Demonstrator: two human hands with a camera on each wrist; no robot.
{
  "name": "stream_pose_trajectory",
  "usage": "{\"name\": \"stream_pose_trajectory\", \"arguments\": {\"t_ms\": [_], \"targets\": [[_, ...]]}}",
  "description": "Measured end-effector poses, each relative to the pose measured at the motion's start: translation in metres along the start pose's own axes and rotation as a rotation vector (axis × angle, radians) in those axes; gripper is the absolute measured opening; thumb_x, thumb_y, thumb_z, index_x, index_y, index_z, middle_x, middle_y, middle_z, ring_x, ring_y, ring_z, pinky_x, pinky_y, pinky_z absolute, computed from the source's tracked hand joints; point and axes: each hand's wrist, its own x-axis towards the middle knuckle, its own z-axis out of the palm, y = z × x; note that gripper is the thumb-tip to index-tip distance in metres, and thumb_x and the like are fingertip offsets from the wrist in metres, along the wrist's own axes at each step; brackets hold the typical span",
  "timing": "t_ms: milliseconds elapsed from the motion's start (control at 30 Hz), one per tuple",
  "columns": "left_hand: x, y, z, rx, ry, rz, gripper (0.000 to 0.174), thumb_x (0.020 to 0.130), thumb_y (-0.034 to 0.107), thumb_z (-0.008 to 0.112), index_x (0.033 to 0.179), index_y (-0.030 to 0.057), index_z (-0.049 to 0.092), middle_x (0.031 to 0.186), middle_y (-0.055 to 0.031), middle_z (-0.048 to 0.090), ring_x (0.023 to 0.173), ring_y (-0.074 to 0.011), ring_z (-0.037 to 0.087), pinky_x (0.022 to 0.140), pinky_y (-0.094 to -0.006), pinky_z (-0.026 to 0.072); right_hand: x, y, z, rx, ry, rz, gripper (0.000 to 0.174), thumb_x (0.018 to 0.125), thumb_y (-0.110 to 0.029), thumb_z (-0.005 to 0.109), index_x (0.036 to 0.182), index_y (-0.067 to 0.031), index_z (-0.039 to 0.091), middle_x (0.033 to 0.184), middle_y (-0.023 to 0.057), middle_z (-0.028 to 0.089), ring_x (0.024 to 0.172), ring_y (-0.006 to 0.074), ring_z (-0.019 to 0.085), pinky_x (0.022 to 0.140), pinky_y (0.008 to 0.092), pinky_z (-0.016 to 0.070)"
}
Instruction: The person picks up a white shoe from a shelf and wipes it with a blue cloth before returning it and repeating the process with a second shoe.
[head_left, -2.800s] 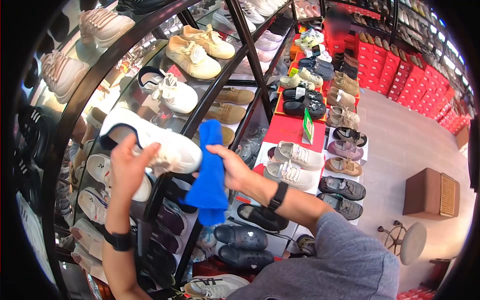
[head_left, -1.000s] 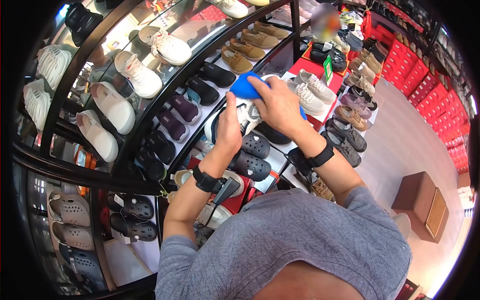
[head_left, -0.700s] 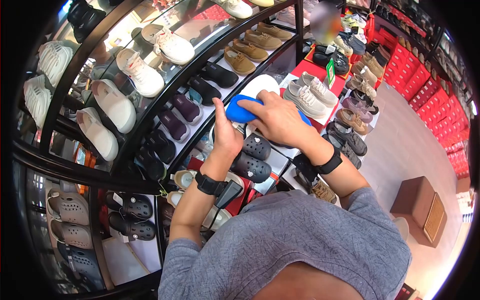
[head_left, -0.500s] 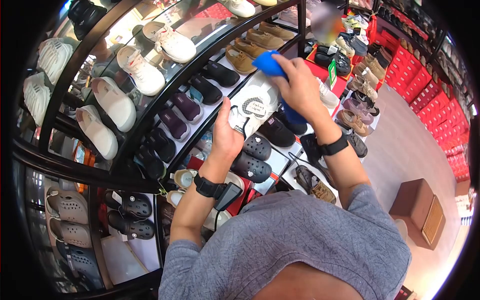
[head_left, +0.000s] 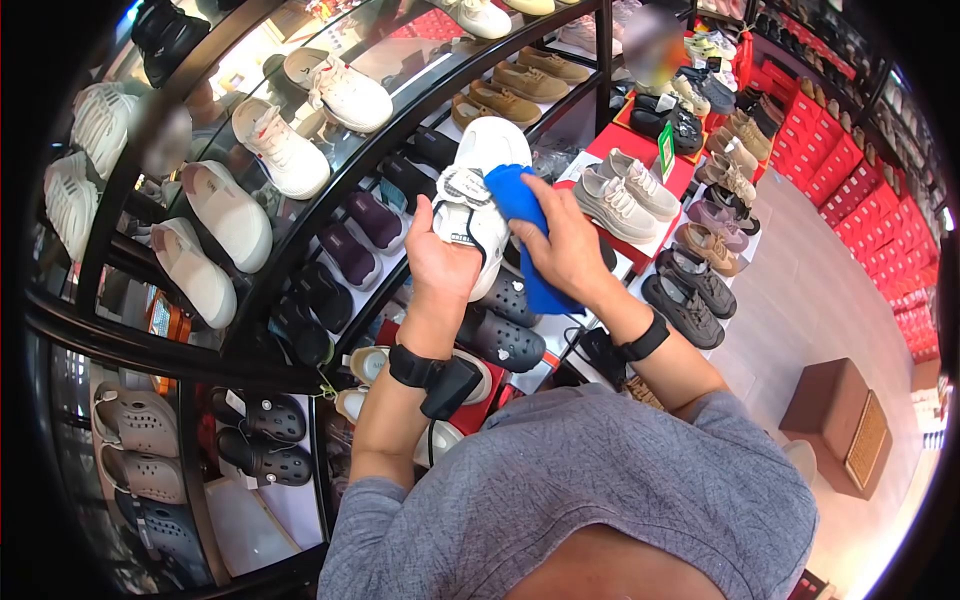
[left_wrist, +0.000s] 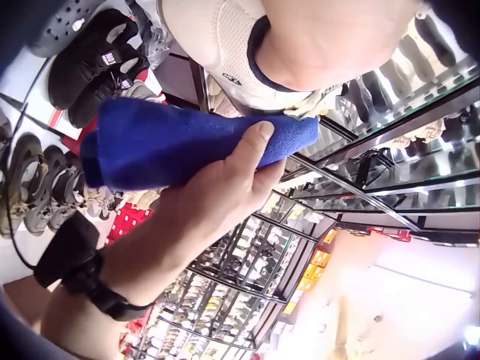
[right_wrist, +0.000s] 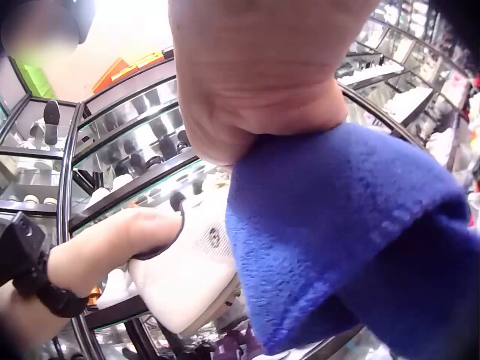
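A white sneaker [head_left: 496, 145] is held up, toe away from me, by my left hand [head_left: 441, 268]. That hand reaches into the shoe's dark-lined opening, which shows in the right wrist view on the pale mesh sneaker [right_wrist: 196, 277]; its fingers are hidden inside, and the thumb stands up alongside. My right hand [head_left: 572, 243] grips a blue cloth [head_left: 517, 196] and lays it against the sneaker's side near the tongue. In the left wrist view, the right thumb presses on the folded blue cloth [left_wrist: 161, 144], close under the shoe.
Black-framed glass shelves [head_left: 225, 345] with white shoes [head_left: 285, 150] curve along the left. Below the hands sit dark clogs [head_left: 505, 340]. Grey sneakers [head_left: 625, 200] stand on a red box at right. A brown stool [head_left: 835, 425] is on the floor, and red shoeboxes [head_left: 850, 190] line the far wall.
Over the last second the cloth has swept across the sneaker, away past its toe and back to its side. The sneaker has shifted left. Earlier it was held sideways before the upper shelf.
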Motion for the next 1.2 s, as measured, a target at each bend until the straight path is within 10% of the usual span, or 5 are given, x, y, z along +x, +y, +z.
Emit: {"name": "stream_pose_trajectory", "arguments": {"t_ms": [367, 533, 700, 800, 1200], "targets": [[0.005, 0.022, 0.001, -0.145, 0.054, 0.098, 0.052, 0.097, 0.036, 0.032, 0.134, -0.0004, 0.039, 0.136, -0.0185, 0.043, 0.127, -0.0337, 0.039, 0.109, -0.0488, 0.0242, -0.033, -0.020, 0.004, 0.211, -0.326, -0.168, 0.053, 0.081, -0.023, 0.064, 0.129, -0.0118, 0.043, 0.099, 0.0165, 0.052, 0.089, 0.0358, 0.056, 0.075, 0.0427, 0.0476], [0.000, 0.025, -0.003, -0.144, 0.039, 0.112, 0.052, 0.096, 0.035, 0.033, 0.134, -0.0009, 0.038, 0.137, -0.0181, 0.042, 0.129, -0.0336, 0.037, 0.109, -0.0489, 0.0230, -0.007, -0.008, -0.021, 0.482, -0.566, -0.068, 0.053, 0.081, -0.021, 0.065, 0.129, -0.0084, 0.047, 0.118, 0.0167, 0.055, 0.111, 0.0289, 0.053, 0.093, 0.0366, 0.0425], [-0.002, 0.016, -0.006, -0.208, -0.122, -0.028, 0.058, 0.095, 0.042, 0.034, 0.134, 0.0001, 0.038, 0.138, -0.0173, 0.041, 0.128, -0.0351, 0.037, 0.108, -0.0490, 0.0249, 0.046, -0.002, -0.026, 0.354, -0.062, 0.011, 0.055, 0.081, -0.025, 0.065, 0.129, -0.0083, 0.045, 0.115, 0.0182, 0.055, 0.104, 0.0309, 0.056, 0.089, 0.0375, 0.0448], [-0.006, 0.009, 0.006, -0.172, -0.084, -0.047, 0.056, 0.096, 0.040, 0.032, 0.133, -0.0011, 0.039, 0.138, -0.0177, 0.042, 0.128, -0.0333, 0.037, 0.110, -0.0477, 0.0230, 0.052, -0.011, -0.023, 0.012, -0.041, 0.012, 0.054, 0.080, -0.027, 0.064, 0.128, -0.0095, 0.045, 0.109, 0.0200, 0.055, 0.099, 0.0360, 0.057, 0.085, 0.0407, 0.0462], [0.008, 0.014, -0.015, -0.099, -0.006, 0.031, 0.066, 0.093, 0.051, 0.032, 0.134, -0.0006, 0.037, 0.135, -0.0184, 0.043, 0.124, -0.0355, 0.041, 0.109, -0.0472, 0.0246, 0.003, -0.021, -0.005, 0.163, -0.258, -0.121, 0.054, 0.080, -0.026, 0.063, 0.128, -0.0111, 0.046, 0.106, 0.0191, 0.055, 0.096, 0.0381, 0.056, 0.082, 0.0425, 0.0467]]}}
